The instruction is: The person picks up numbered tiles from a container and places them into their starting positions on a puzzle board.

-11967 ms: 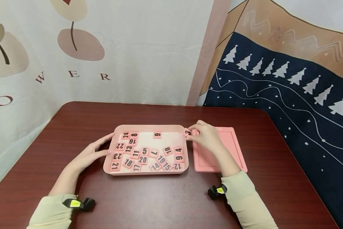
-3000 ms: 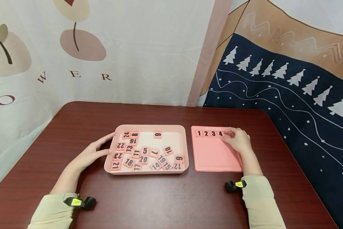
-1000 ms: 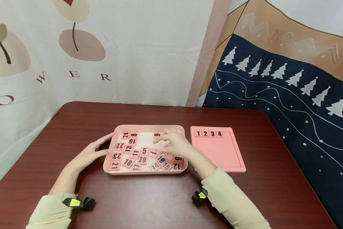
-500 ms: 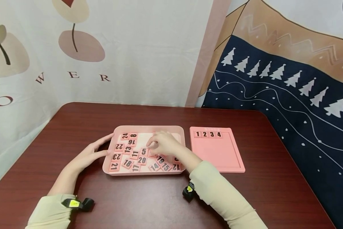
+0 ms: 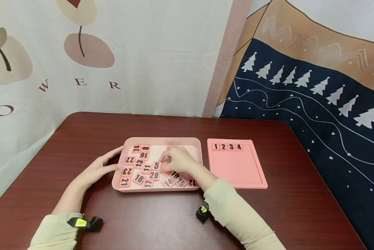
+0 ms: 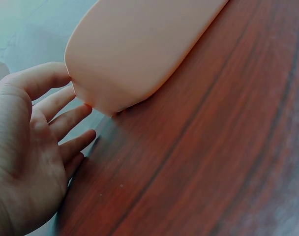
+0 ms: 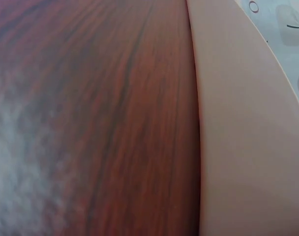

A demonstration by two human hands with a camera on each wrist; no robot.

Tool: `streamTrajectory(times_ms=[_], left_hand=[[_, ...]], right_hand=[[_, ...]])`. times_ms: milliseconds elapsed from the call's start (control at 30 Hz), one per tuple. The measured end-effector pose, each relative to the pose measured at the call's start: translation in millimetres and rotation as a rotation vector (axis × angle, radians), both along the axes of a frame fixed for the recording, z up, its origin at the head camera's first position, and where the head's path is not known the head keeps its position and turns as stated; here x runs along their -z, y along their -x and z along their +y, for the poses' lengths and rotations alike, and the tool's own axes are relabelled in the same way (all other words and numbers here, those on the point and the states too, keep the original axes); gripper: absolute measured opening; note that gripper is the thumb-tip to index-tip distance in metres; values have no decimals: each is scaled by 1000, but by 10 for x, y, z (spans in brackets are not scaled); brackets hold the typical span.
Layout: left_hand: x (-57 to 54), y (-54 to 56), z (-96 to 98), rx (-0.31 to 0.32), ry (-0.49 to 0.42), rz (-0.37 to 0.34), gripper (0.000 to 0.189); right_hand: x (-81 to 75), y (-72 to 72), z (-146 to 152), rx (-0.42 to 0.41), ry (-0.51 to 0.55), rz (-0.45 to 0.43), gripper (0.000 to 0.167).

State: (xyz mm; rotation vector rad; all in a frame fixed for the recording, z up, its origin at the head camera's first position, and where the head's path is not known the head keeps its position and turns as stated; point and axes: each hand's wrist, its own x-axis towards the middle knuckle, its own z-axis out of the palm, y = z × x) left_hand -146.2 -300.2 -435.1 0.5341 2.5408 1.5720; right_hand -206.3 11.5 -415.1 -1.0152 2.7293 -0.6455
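Note:
In the head view my left hand rests against the left side of a shallow pink tray. Its fingers are spread and fairly straight, and the left wrist view shows fingertips right at the tray's wall. My right hand reaches into the tray with bent fingers. Thumb and index finger pinch at the right edge of the number 5 tile. Several loose pink number tiles lie round it, such as the 11 tile and the 20 tile. The hand covers some others.
To the tray's right lies a flat pink board, its raised border facing up. A row of tiles reading 1, 2, 3, 4 sits along its top left. Both stand on a dark red wooden table; printed cloths hang behind.
The 3 and 4 tiles went from the tray side onto the board's row. My right hand came back over the tray, then moved left and down to the 5 tile. My left hand stayed put.

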Motion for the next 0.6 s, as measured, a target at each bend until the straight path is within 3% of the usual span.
streamTrajectory(times_ms=[600], left_hand=[[12,7,2,-3,2,9,63]], right_hand=[[-10,-45,-60,72,-14,31,23]])
